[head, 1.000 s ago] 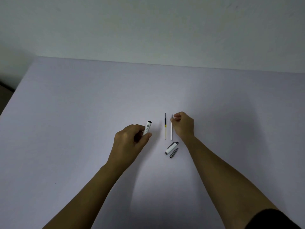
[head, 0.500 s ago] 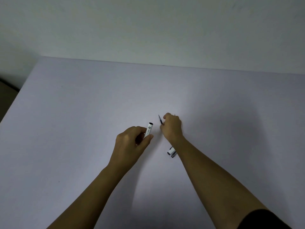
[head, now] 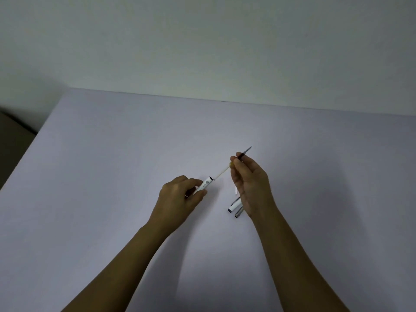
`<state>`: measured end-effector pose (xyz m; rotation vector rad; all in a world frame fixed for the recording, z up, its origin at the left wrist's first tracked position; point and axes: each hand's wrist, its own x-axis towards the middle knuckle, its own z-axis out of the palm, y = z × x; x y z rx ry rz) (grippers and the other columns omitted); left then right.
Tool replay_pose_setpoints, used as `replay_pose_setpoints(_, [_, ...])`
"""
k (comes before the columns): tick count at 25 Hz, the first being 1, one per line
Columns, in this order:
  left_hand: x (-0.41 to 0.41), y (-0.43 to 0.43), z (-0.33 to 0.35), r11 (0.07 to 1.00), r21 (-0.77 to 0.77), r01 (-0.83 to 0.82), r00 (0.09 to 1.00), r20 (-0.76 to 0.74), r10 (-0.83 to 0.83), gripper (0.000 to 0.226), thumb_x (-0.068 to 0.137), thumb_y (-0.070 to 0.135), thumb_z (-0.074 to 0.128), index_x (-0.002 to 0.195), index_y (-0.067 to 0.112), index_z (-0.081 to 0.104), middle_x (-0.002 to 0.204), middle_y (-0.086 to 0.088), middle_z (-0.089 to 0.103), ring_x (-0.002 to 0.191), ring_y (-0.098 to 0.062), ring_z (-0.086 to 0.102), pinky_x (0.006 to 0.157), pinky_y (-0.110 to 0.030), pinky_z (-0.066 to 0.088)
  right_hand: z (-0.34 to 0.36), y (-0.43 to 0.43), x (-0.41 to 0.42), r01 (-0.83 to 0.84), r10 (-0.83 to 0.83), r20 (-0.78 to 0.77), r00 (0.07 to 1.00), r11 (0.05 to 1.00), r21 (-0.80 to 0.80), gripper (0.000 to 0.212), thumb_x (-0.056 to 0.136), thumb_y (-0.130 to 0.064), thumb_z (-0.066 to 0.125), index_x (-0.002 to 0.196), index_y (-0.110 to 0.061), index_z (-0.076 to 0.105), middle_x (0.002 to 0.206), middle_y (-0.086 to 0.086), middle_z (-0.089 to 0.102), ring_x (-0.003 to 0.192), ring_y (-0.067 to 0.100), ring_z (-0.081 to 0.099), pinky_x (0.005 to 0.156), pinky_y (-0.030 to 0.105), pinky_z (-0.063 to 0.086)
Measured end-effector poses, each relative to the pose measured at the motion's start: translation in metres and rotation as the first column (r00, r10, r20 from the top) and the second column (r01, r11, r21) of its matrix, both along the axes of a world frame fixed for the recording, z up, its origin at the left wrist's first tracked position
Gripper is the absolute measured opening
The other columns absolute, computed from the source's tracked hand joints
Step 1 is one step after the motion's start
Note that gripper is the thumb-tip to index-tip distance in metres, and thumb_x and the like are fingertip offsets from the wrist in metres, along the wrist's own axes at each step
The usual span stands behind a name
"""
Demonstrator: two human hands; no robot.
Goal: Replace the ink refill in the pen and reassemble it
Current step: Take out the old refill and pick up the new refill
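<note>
My left hand point(head: 180, 197) grips the white pen barrel point(head: 205, 184), whose open dark-rimmed end points up and to the right. My right hand point(head: 251, 183) pinches an ink refill point(head: 221, 173) near its dark tip end. The refill slants from upper right to lower left, and its pale tail end sits at the barrel's mouth. A second white refill point(head: 236, 191) lies on the table, mostly hidden behind my right hand. The pen cap point(head: 233, 205) with its metal clip lies on the table under my right wrist.
The work surface is a pale lilac table point(head: 112, 176) against a plain wall. Its left edge drops to a dark floor at the far left.
My right hand picked one refill off the table, lifted it and swung it so its tail end meets the barrel's opening. The left hand holds the barrel in about the same place.
</note>
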<state>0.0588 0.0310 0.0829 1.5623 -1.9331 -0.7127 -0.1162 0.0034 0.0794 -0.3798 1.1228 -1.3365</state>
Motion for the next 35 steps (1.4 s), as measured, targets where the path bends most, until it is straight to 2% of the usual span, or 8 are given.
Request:
replay_pose_setpoints(4, [-0.007, 0.007, 0.006, 0.999, -0.014, 0.049, 0.999, -0.020, -0.049, 0.015, 0.082, 0.022, 0.067, 0.096, 0.016, 0.069, 0.072, -0.001, 0.060, 0.063, -0.017, 0.056, 0.063, -0.042, 0.052, 0.011, 0.013, -0.004, 0.012, -0.015, -0.082, 0.997, 0.999, -0.044, 0.013, 0.085, -0.008, 0.062, 0.092, -0.017, 0.068, 0.085, -0.007, 0.073, 0.084, 0.003, 0.069, 0.071, 0.013, 0.053])
replay_pose_setpoints(10, [-0.012, 0.010, 0.018, 0.996, -0.078, 0.052, 0.999, 0.003, -0.052, 0.015, 0.081, 0.021, 0.068, 0.095, 0.015, 0.071, 0.069, 0.003, 0.056, 0.060, -0.015, 0.054, 0.058, -0.028, 0.045, 0.024, 0.028, 0.003, -0.122, 0.078, -0.376, 0.923, 0.988, -0.094, 0.013, 0.086, -0.017, 0.063, 0.080, -0.026, 0.070, 0.079, -0.009, 0.073, 0.082, 0.004, 0.068, 0.079, 0.023, 0.054])
replay_pose_setpoints(15, [-0.015, 0.014, 0.024, 0.990, -0.135, 0.032, 0.997, -0.065, -0.041, 0.011, 0.081, 0.018, 0.068, 0.092, 0.015, 0.071, 0.067, -0.001, 0.059, 0.061, -0.016, 0.054, 0.057, -0.037, 0.052, 0.034, 0.033, -0.001, -0.239, 0.070, -0.708, 0.703, 0.960, -0.143, 0.015, 0.088, -0.030, 0.059, 0.081, -0.032, 0.073, 0.085, -0.012, 0.073, 0.084, 0.000, 0.065, 0.076, 0.013, 0.049])
replay_pose_setpoints(17, [-0.017, 0.014, 0.025, 0.990, -0.138, 0.005, 0.995, -0.093, -0.018, 0.012, 0.081, 0.017, 0.068, 0.092, 0.015, 0.071, 0.068, 0.000, 0.059, 0.062, -0.014, 0.056, 0.056, -0.033, 0.052, 0.030, 0.035, -0.004, -0.291, 0.122, -0.705, 0.699, 0.948, -0.124, 0.013, 0.086, -0.034, 0.060, 0.089, -0.034, 0.073, 0.093, -0.011, 0.073, 0.087, -0.003, 0.065, 0.076, 0.009, 0.048])
replay_pose_setpoints(20, [-0.018, 0.013, 0.025, 0.992, -0.118, -0.040, 0.990, -0.142, 0.023, 0.013, 0.081, 0.017, 0.069, 0.093, 0.014, 0.071, 0.070, -0.001, 0.060, 0.064, -0.014, 0.057, 0.059, -0.029, 0.053, 0.013, 0.036, -0.018, -0.101, 0.033, -0.634, 0.772, 0.992, -0.071, 0.011, 0.086, -0.040, 0.058, 0.090, -0.044, 0.068, 0.103, -0.009, 0.071, 0.083, -0.002, 0.063, 0.078, 0.020, 0.052])
replay_pose_setpoints(23, [-0.017, 0.012, 0.023, 0.993, -0.105, -0.062, 0.986, -0.159, 0.044, 0.013, 0.081, 0.018, 0.069, 0.093, 0.015, 0.071, 0.069, 0.000, 0.059, 0.065, -0.012, 0.057, 0.060, -0.024, 0.052, -0.026, 0.051, -0.041, 0.075, -0.015, -0.791, 0.612, 0.996, 0.039, 0.013, 0.087, -0.028, 0.061, 0.098, -0.028, 0.068, 0.097, -0.004, 0.070, 0.080, 0.006, 0.063, 0.077, 0.017, 0.050])
replay_pose_setpoints(27, [-0.017, 0.015, 0.017, 0.996, -0.034, -0.081, 0.981, -0.181, 0.073, 0.014, 0.081, 0.021, 0.068, 0.094, 0.017, 0.071, 0.069, 0.005, 0.058, 0.069, -0.006, 0.058, 0.063, -0.015, 0.049, -0.085, 0.084, -0.049, -0.097, 0.288, -0.884, 0.369, 0.958, 0.271, 0.034, 0.081, -0.026, 0.069, 0.110, -0.011, 0.064, 0.103, 0.010, 0.065, 0.089, 0.019, 0.060, 0.077, 0.025, 0.045])
replay_pose_setpoints(35, [-0.015, 0.023, 0.011, 0.997, -0.005, -0.081, 0.984, -0.159, 0.079, 0.013, 0.081, 0.021, 0.068, 0.094, 0.017, 0.071, 0.071, 0.002, 0.061, 0.071, -0.007, 0.059, 0.064, -0.010, 0.047, -0.106, 0.075, -0.041, -0.094, 0.326, -0.884, 0.336, 0.945, 0.313, 0.039, 0.080, -0.033, 0.069, 0.113, -0.014, 0.060, 0.103, 0.005, 0.061, 0.090, 0.020, 0.058, 0.076, 0.029, 0.045])
